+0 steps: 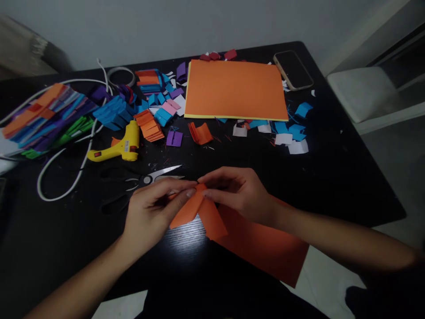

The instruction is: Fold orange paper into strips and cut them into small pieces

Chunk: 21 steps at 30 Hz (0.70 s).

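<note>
Orange sheet, seemingly not yet folded, jutted past the tabletop edge below my right hand. That hand and my left hand pinched 1 part-folded orange paper between them; beyond, stacked smaller orange pieces looked already folded.

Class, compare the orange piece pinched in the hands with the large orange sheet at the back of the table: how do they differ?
Size: the held orange piece is much smaller than the large orange sheet.
Shape: the held orange piece is bent into two flaps; the large orange sheet lies flat.
Contact: both hands grip the held orange piece; neither touches the large orange sheet.
Shared: orange colour.
</note>
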### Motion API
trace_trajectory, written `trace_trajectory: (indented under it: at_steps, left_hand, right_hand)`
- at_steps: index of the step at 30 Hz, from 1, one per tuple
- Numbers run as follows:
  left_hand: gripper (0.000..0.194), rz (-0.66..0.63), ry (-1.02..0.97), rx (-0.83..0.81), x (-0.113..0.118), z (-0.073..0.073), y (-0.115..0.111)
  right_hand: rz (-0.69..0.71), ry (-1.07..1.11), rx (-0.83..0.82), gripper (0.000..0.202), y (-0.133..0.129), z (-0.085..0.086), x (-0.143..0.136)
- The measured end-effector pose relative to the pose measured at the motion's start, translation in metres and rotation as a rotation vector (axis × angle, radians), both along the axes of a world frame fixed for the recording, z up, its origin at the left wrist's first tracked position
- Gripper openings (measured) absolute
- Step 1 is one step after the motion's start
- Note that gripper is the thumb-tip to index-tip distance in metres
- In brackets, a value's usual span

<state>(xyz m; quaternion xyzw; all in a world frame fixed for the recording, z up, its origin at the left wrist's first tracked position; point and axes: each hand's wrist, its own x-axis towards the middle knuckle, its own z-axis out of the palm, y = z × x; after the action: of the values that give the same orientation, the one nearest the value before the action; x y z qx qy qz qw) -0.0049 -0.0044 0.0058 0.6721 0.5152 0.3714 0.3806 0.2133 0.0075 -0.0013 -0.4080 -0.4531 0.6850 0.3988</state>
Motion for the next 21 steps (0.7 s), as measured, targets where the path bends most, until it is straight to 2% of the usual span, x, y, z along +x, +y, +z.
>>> trace_trajectory:
  at_steps: [21]
  left_hand:
    - [0.014, -0.072, 0.089, 0.154, 0.0014, 0.0028, 0.0005]
  right_hand:
    - [-0.010, -0.060, -0.046, 0.024, 0.0021, 0.0006, 0.0014]
